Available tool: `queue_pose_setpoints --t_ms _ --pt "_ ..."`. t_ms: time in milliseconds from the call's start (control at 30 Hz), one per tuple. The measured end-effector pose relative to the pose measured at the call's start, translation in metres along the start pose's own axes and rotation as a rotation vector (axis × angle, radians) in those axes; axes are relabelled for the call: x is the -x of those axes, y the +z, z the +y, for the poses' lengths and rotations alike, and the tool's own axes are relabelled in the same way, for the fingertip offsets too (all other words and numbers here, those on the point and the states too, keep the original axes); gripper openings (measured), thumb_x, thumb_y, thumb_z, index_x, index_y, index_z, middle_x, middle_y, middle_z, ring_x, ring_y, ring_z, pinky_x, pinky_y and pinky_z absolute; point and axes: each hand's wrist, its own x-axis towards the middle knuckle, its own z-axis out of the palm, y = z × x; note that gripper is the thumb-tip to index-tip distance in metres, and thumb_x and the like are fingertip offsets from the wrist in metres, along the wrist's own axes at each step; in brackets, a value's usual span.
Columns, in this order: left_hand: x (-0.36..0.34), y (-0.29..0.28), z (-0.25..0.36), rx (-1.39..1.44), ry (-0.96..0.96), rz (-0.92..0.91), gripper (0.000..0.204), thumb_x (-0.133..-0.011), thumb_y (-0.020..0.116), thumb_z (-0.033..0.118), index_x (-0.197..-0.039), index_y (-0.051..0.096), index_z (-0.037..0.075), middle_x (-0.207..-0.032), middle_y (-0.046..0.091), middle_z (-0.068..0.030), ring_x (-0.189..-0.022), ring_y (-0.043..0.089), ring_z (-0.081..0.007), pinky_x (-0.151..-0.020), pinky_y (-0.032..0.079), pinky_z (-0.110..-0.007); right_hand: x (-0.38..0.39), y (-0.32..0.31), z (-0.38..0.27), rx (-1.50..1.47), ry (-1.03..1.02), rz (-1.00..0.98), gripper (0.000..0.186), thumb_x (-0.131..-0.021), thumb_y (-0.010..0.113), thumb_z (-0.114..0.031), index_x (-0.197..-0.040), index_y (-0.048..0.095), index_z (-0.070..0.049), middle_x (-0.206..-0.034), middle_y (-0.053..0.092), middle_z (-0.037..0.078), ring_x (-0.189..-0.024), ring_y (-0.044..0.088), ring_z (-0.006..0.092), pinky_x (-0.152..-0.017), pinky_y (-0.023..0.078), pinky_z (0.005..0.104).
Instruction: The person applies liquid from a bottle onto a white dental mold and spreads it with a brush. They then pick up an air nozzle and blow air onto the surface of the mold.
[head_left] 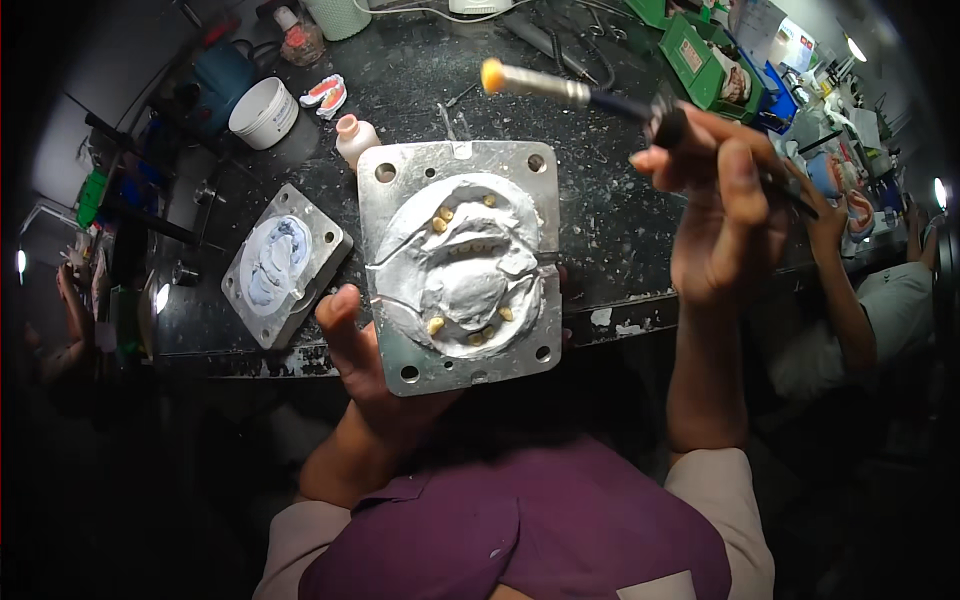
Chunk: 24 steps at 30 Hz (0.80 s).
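My left hand (362, 352) holds a square metal flask half (459, 262) from below, thumb up along its left edge. The flask is filled with white plaster and has several yellowish teeth set in an arch. My right hand (722, 208) is raised to the right of the flask and grips a dark-handled brush (580, 93) with a metal ferrule. Its orange tip (492, 75) points left, above the flask's upper right corner and apart from it.
A second plaster-filled flask half (284, 265) lies on the dark stained bench at left. Behind it stand a white tub (264, 112), a pink denture (326, 95) and a small pinkish bottle (355, 138). Green boxes (700, 62) sit at back right. Another person's arm (850, 290) works at right.
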Motion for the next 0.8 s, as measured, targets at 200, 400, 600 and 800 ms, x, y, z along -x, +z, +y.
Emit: queue_pose_setpoints --t_ms 200,400,600,800 --pt "-0.001 0.002 0.000 -0.045 0.035 0.045 0.078 -0.106 0.034 0.060 -0.158 0.025 0.002 -0.157 0.038 -0.0218 -0.142 0.043 -0.0391 -0.118 0.033 -0.057 0.037 -0.012 -0.004 0.106 -0.050 -0.108 0.029 -0.086 0.062 -0.014 -0.106 0.072 0.004 -0.093 0.073 0.013 -0.091 0.068 0.0226 -0.090 0.056 0.0406" --pt "0.004 -0.006 -0.003 0.142 0.019 0.035 0.074 -0.107 0.034 0.056 -0.159 0.024 0.003 -0.157 0.038 -0.0216 -0.143 0.043 -0.0378 -0.119 0.033 -0.057 0.037 -0.010 0.000 0.239 -0.108 -0.248 0.035 -0.076 0.060 -0.006 -0.107 0.077 -0.002 -0.087 0.073 0.007 -0.090 0.069 0.0227 -0.098 0.055 0.0486" --pt "0.006 0.001 0.000 -0.101 0.000 0.055 0.073 -0.107 0.036 0.053 -0.158 0.024 0.003 -0.156 0.038 -0.0223 -0.142 0.044 -0.0377 -0.118 0.036 -0.057 0.040 -0.014 0.003 0.446 -0.325 -0.348 0.025 -0.092 0.066 -0.026 -0.106 0.080 -0.012 -0.091 0.069 0.000 -0.089 0.068 0.0187 -0.103 0.054 0.0478" --pt "0.009 -0.002 -0.003 -0.080 0.074 0.073 0.070 -0.108 0.037 0.048 -0.156 0.026 -0.001 -0.153 0.042 -0.0233 -0.139 0.048 -0.0369 -0.116 0.039 -0.055 0.043 -0.019 -0.003 0.652 -0.481 -0.470 0.045 -0.095 0.058 -0.054 -0.107 0.080 -0.017 -0.094 0.067 -0.001 -0.097 0.067 0.0182 -0.104 0.055 0.0483"
